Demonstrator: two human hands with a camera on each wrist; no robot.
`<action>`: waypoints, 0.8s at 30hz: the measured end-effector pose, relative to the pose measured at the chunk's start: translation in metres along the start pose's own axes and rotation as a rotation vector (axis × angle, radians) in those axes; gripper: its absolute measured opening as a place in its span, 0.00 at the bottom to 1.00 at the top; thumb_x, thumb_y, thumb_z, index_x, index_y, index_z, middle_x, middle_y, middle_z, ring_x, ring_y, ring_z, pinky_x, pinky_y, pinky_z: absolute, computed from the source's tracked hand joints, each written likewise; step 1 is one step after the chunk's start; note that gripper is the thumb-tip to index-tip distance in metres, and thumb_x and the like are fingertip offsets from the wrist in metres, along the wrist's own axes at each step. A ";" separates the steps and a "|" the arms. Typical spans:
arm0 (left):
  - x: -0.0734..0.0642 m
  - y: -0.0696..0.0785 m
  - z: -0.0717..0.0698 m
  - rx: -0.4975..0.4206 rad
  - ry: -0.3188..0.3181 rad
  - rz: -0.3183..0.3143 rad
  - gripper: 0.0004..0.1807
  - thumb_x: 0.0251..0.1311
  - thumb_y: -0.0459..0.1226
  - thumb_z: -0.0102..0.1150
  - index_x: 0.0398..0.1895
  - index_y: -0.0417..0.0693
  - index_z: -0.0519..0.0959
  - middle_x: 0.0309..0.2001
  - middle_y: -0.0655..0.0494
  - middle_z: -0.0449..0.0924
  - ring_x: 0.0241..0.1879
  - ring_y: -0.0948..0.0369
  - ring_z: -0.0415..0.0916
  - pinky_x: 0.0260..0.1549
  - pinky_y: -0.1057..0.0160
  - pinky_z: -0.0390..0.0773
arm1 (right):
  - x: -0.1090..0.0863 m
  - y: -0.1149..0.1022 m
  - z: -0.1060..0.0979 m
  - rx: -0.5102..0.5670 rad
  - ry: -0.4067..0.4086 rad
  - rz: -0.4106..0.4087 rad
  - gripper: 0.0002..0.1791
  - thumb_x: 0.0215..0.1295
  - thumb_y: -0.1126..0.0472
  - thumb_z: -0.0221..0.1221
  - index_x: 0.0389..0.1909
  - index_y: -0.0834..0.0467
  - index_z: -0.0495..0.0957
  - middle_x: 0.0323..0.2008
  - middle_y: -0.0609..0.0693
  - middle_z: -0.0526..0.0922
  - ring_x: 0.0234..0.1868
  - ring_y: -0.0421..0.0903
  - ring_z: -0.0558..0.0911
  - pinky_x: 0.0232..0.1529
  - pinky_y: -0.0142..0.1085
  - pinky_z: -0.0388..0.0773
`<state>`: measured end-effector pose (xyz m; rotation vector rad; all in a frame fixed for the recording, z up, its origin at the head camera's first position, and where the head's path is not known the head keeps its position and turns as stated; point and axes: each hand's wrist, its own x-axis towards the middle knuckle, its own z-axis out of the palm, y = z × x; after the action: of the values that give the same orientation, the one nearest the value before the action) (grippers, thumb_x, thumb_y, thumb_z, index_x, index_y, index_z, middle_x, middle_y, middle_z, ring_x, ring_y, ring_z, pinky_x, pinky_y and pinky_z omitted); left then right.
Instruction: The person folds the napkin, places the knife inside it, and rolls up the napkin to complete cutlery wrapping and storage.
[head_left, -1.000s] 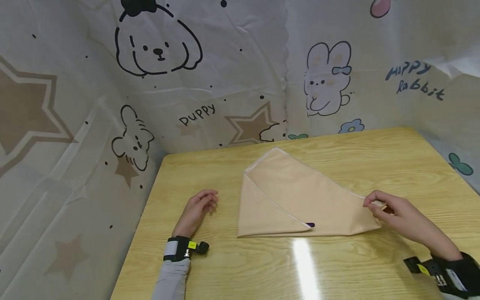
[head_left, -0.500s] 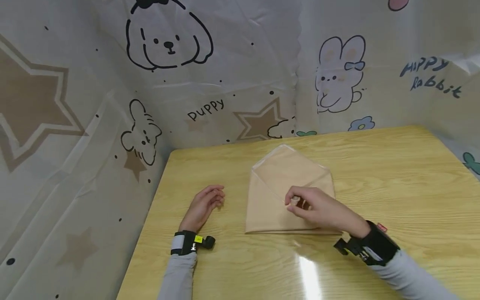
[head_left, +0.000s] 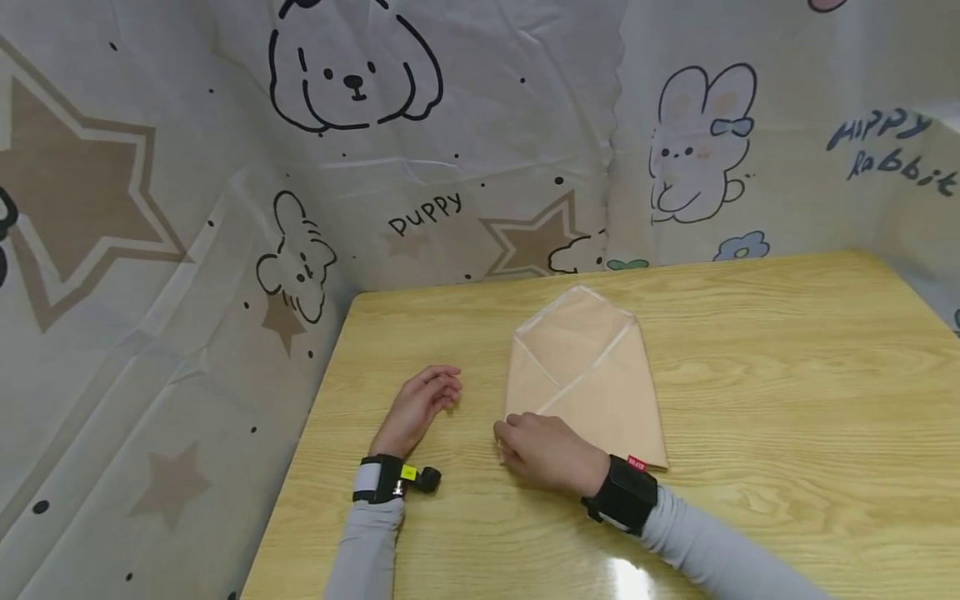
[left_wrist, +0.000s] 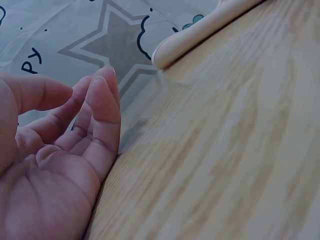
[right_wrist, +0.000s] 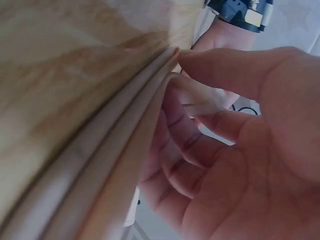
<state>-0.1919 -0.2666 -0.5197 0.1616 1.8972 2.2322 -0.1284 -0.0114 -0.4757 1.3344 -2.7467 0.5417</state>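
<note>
A peach cloth (head_left: 611, 392) with white edging lies folded like an envelope on the table, its pointed end toward the wall. My right hand (head_left: 551, 450) is at the cloth's near left corner, in front of it. In the right wrist view, the thumb and fingers pinch a flap of the cloth (right_wrist: 125, 165) at its layered edge. Part of that near left corner is hidden under the hand in the head view. My left hand (head_left: 420, 404) rests on the table left of the cloth, apart from it, fingers loosely curled around nothing.
The wood-grain table (head_left: 787, 375) extends right of the cloth and in front of it. A printed fabric wall (head_left: 480, 108) with cartoon animals stands behind the table and along its left side. Both wrists wear black camera straps.
My right hand has carried the cloth's right-hand corner leftward across to the near left corner, folding that side over. The left hand stays in place, while the head view has shifted slightly.
</note>
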 end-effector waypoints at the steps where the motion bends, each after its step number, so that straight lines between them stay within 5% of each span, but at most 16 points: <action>1: 0.001 0.000 0.002 0.009 -0.003 0.003 0.20 0.73 0.37 0.47 0.58 0.28 0.70 0.40 0.50 0.77 0.39 0.59 0.76 0.35 0.70 0.79 | -0.002 0.000 0.000 0.029 -0.011 0.010 0.03 0.66 0.61 0.56 0.38 0.54 0.77 0.27 0.44 0.75 0.25 0.38 0.71 0.22 0.31 0.69; 7: 0.003 -0.002 0.009 0.146 -0.016 0.038 0.19 0.72 0.36 0.48 0.57 0.28 0.72 0.39 0.45 0.77 0.36 0.58 0.76 0.32 0.69 0.78 | -0.030 0.014 -0.021 0.133 0.011 0.066 0.20 0.63 0.60 0.62 0.56 0.55 0.75 0.38 0.46 0.78 0.36 0.38 0.74 0.34 0.36 0.78; 12: -0.014 0.017 0.041 0.665 -0.072 0.187 0.10 0.64 0.39 0.60 0.43 0.43 0.84 0.37 0.54 0.82 0.33 0.62 0.76 0.31 0.65 0.78 | -0.081 0.034 -0.036 -0.057 0.132 0.076 0.16 0.50 0.60 0.71 0.40 0.54 0.79 0.35 0.44 0.76 0.34 0.40 0.72 0.31 0.36 0.75; 16: -0.038 0.038 0.088 1.079 -0.240 0.334 0.06 0.59 0.41 0.65 0.35 0.52 0.88 0.33 0.64 0.81 0.33 0.66 0.75 0.31 0.63 0.78 | -0.113 0.050 -0.037 -0.182 0.191 0.058 0.14 0.45 0.59 0.73 0.31 0.52 0.78 0.29 0.41 0.71 0.29 0.40 0.67 0.27 0.35 0.70; 19: -0.049 0.040 0.112 1.300 -0.357 0.403 0.05 0.55 0.41 0.67 0.34 0.55 0.89 0.31 0.67 0.79 0.31 0.69 0.72 0.29 0.67 0.77 | -0.126 0.058 -0.035 -0.216 0.206 0.042 0.12 0.46 0.60 0.72 0.28 0.52 0.77 0.28 0.41 0.70 0.27 0.40 0.66 0.25 0.34 0.69; 24: -0.054 0.026 0.126 1.491 -0.362 0.531 0.03 0.49 0.38 0.67 0.22 0.58 0.86 0.25 0.68 0.75 0.25 0.70 0.66 0.25 0.66 0.72 | -0.133 0.065 -0.030 -0.223 0.229 0.028 0.09 0.48 0.66 0.68 0.28 0.53 0.77 0.28 0.42 0.70 0.26 0.38 0.66 0.19 0.31 0.68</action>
<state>-0.1147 -0.1614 -0.4705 1.2310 2.9584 0.3482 -0.0986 0.1355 -0.4916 1.1106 -2.5549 0.3513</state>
